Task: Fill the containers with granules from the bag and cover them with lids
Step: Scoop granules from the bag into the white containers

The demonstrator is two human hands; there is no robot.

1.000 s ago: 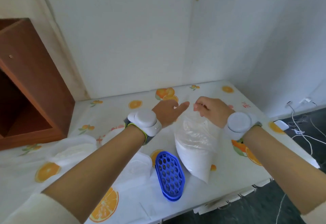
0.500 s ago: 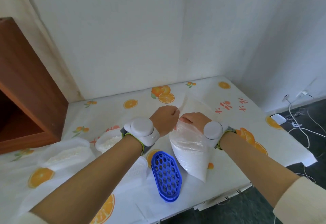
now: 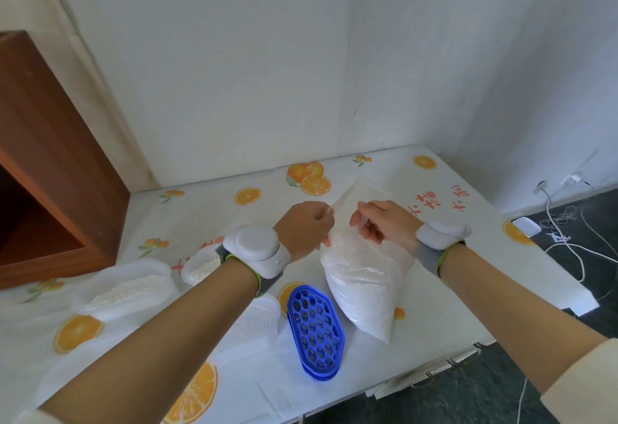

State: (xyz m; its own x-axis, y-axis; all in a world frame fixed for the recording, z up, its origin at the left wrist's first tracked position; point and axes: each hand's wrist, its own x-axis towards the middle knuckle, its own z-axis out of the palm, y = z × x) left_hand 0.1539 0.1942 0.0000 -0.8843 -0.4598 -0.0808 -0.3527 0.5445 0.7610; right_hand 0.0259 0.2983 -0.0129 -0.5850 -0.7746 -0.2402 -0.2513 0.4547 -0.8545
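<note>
The fingers [image 3: 322, 214] of the left hand [image 3: 302, 231] are pinched on the top edge of the clear bag [image 3: 363, 276], and the right hand [image 3: 384, 223] is closed on the same edge just beside it. The bag stands on the surface [image 3: 468, 256], its lower part full of white granules [image 3: 364, 303]. Near its left side lies a blue perforated lid [image 3: 316, 331]. Further left stand two open white containers, a small one [image 3: 200, 266] and a larger one [image 3: 128, 288], both with granules inside.
</note>
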